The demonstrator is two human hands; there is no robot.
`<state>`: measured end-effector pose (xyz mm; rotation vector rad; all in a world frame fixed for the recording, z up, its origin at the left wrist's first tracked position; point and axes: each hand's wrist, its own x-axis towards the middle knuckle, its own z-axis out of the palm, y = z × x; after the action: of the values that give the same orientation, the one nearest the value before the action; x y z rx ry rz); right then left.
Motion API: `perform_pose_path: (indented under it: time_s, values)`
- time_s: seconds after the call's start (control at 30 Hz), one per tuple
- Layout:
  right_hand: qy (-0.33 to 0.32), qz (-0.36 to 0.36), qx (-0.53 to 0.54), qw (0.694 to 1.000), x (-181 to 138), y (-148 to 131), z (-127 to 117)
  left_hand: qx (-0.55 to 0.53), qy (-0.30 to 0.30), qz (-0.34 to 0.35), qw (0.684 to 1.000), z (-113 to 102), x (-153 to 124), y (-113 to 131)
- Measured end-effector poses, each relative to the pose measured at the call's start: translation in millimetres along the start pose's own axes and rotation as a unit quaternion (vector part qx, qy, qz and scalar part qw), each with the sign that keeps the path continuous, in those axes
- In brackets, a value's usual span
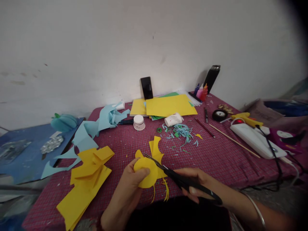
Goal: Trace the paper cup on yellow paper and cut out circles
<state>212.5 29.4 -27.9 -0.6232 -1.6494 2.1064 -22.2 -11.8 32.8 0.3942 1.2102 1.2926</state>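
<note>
My left hand [131, 183] pinches a round yellow paper piece [146, 173] near the table's front edge, thumb on top. My right hand [194, 186] is closed round the black handles of a pair of scissors [173, 175]. The blades point up and left and lie across the yellow piece. Thin yellow strips [165, 191] hang below the paper. A bangle sits on my right wrist.
Red checked tablecloth [216, 157]. Cut yellow paper [86, 179] and light blue offcuts [96, 128] at left. Yellow sheets [168, 106], white jar [139, 122], glue bottle [173, 119], blue shreds [183, 131] behind. Glue gun [245, 119], white power strip [255, 139], wooden stick [233, 139], tape roll [219, 115] at right.
</note>
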Motion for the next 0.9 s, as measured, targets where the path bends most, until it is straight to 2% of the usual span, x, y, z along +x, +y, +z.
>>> perform_pose_path:
  time_s: [0.43,0.67,0.9]
  values:
    - [0.014,0.003,-0.008,1.000,3,-6,4,-0.015,-0.004,-0.007,1.000,3,6,-2]
    - [0.000,-0.019,-0.018,1.000,4,-2,-2,-0.027,-0.017,-0.020,0.999,2,9,-2]
    - [0.007,0.009,-0.028,1.000,5,-9,-3,-0.016,-0.030,-0.028,0.999,-2,14,-5]
